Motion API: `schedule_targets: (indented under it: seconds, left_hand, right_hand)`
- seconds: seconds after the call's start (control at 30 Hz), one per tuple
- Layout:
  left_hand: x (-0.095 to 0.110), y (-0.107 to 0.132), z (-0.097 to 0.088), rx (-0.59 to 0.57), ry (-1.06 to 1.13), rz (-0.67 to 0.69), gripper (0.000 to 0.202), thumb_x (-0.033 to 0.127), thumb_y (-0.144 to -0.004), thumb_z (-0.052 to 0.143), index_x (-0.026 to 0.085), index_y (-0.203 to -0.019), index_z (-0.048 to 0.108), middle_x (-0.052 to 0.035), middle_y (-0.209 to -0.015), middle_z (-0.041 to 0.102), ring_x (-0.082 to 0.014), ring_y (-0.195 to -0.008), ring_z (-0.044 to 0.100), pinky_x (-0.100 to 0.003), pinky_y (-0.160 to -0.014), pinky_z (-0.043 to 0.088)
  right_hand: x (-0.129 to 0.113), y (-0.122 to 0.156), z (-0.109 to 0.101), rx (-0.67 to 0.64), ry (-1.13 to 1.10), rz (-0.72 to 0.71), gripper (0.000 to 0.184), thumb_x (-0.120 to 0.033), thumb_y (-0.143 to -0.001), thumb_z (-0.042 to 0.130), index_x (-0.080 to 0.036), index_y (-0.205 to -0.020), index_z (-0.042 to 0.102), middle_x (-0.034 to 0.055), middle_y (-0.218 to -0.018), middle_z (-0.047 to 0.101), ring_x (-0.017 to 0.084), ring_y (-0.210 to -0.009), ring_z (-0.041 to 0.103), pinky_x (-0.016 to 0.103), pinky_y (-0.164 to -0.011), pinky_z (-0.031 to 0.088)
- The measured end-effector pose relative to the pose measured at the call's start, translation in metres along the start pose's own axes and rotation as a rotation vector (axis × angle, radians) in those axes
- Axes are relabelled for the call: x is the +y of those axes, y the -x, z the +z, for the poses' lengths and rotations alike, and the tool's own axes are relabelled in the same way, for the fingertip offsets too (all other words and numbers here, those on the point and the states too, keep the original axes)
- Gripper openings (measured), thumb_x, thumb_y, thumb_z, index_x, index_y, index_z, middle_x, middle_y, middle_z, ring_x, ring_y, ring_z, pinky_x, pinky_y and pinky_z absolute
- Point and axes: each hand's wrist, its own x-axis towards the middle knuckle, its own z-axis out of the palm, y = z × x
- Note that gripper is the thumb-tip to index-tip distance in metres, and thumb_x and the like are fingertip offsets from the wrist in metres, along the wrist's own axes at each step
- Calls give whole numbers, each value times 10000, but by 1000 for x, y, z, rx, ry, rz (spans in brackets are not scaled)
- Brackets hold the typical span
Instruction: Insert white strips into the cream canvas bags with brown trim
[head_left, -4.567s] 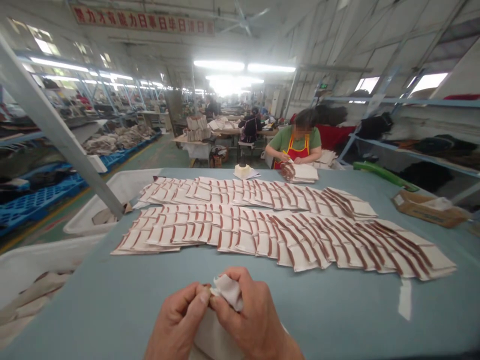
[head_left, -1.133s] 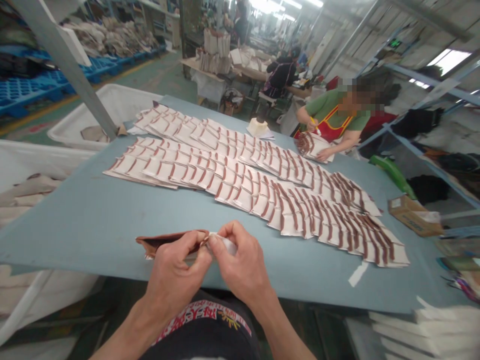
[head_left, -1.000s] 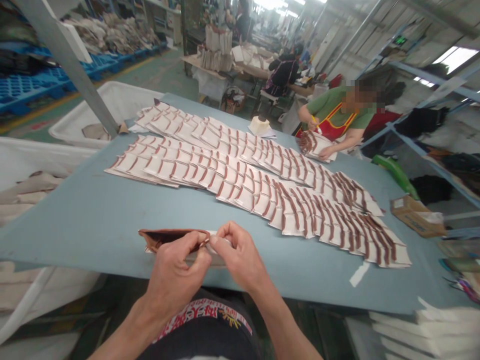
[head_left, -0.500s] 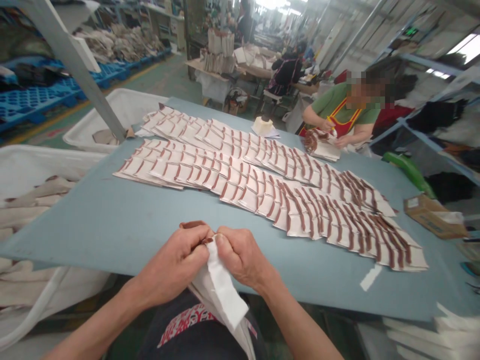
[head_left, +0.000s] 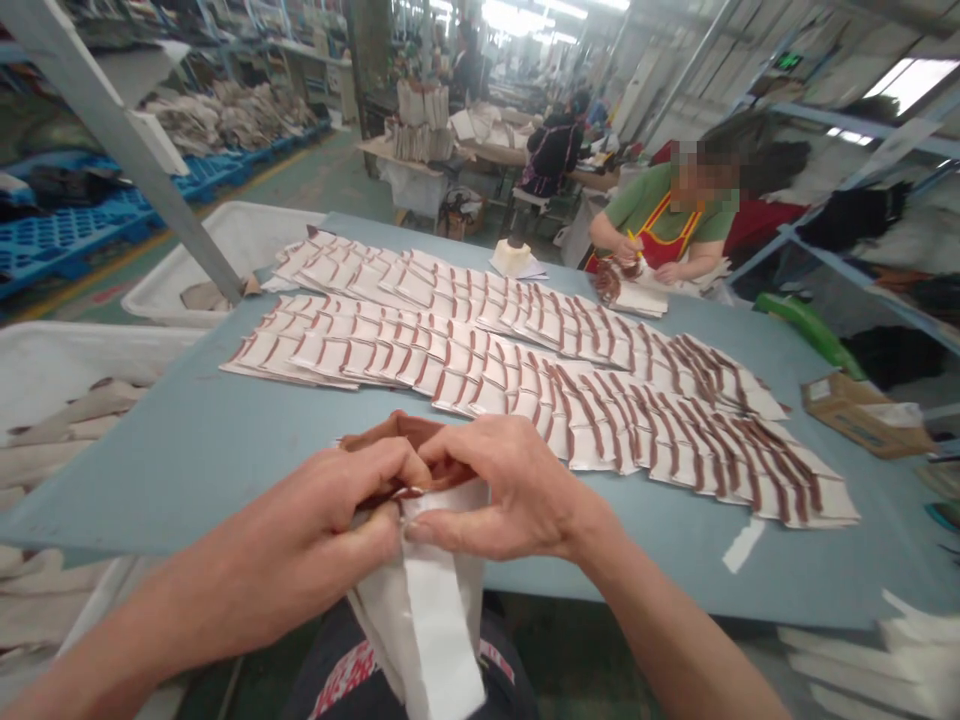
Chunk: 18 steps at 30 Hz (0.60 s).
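My left hand (head_left: 322, 515) and my right hand (head_left: 517, 490) hold a cream fabric piece (head_left: 382, 605) with a brown lining (head_left: 409, 426) at the table's front edge. Both are closed, thumbs and fingers pinching its brown-edged upper rim. The rim bulges open beyond my fingers, showing brown inside. A white strip (head_left: 444, 635) hangs down the front of the cloth from under my right thumb. The lower end of the piece drops past the table edge in front of my dark apron. My fingers partly hide the rim.
Overlapping brown-edged cream pieces (head_left: 450, 350) lie in two long rows across the blue table (head_left: 172, 450). Opposite, a person in a green shirt (head_left: 652, 200) handles similar cloth. White bins (head_left: 45, 350) stand left. A cardboard box (head_left: 862, 412) and loose white strip (head_left: 742, 545) are at right.
My hands have lifted the fabric piece slightly closer and spread its rim, so more brown lining shows. The right hand has opened out from a tight fist into a wider pinch.
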Motion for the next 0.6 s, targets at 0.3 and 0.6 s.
schedule_targets:
  seconds: [0.3, 0.6]
  left_hand:
    - [3, 17, 17, 28, -110, 8, 173, 109, -973, 502, 273, -943, 548, 58, -821, 709, -151, -666, 669, -264, -609, 455]
    - [-33, 25, 38, 142, -268, 506, 444, 21, -1047, 464, 249, -1417, 554, -90, -1105, 843, -227, -967, 815, -311, -856, 614]
  right_hand:
    - [-11, 5, 1, -26, -229, 130, 214, -265, -941, 668, -228, -751, 577, -52, -728, 578, 124, -649, 515, 262, -648, 345]
    - [6, 19, 23, -139, -885, 458, 201, -398, -802, 706, -215, -823, 625, -55, -701, 533, 121, -629, 424, 228, -578, 323]
